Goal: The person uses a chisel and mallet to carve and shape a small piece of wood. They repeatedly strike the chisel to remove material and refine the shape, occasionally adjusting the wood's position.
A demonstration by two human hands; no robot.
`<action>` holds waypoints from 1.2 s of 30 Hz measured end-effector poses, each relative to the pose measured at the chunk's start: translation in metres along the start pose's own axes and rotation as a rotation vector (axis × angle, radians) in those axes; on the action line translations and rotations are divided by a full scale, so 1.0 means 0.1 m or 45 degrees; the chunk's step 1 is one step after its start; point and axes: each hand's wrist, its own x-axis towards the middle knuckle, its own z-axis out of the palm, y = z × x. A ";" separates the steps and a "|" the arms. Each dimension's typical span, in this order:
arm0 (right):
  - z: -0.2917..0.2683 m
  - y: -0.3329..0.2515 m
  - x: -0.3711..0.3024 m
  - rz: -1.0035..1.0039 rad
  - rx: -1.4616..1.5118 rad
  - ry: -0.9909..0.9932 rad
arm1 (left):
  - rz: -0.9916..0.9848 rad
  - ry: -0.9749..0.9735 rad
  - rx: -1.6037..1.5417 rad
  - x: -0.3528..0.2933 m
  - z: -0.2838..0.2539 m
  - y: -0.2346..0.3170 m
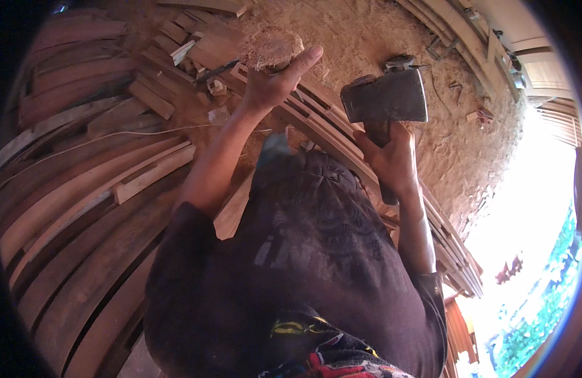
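Observation:
My left hand (pixel 270 89) is raised at the upper middle, closed around a frayed, fibrous round block (pixel 272 47) that looks like wood, its thumb stretched along the side. My right hand (pixel 392 156) grips the dark handle of a hatchet (pixel 385 97). Its broad dark head points up above the fingers, and the handle's lower end shows below the palm. Beyond the left wrist is a dark, narrow, pointed tool (pixel 215 71); whether that hand touches it, I cannot tell. Slotted wooden bars (pixel 329 120) run diagonally beneath both hands.
Long planks (pixel 96 189) are stacked along the left side. Wood offcuts (pixel 203 47) lie scattered at the upper left. Sawdust covers the ground (pixel 455 135). A dark metal tool (pixel 399 62) lies beyond the hatchet. Long boards (pixel 473 50) line the upper right, and bright daylight enters at the right.

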 end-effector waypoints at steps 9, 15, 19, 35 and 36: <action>0.12 -0.07 0.06 -0.214 -0.073 0.100 | 0.006 -0.015 0.385 -0.15 -0.07 -0.42; -0.01 -0.64 0.15 -0.616 0.212 0.332 | 0.068 0.147 0.217 -0.14 -0.04 -0.44; 0.03 -1.05 0.06 -0.591 0.723 0.430 | -0.083 0.161 -0.145 -0.02 -0.23 -0.21; -0.07 -0.84 0.16 -0.355 0.165 0.316 | -0.030 0.136 -0.008 0.08 -0.08 -0.01; -0.07 -0.84 0.14 -0.307 0.195 0.297 | -0.010 0.113 0.059 0.06 -0.07 -0.02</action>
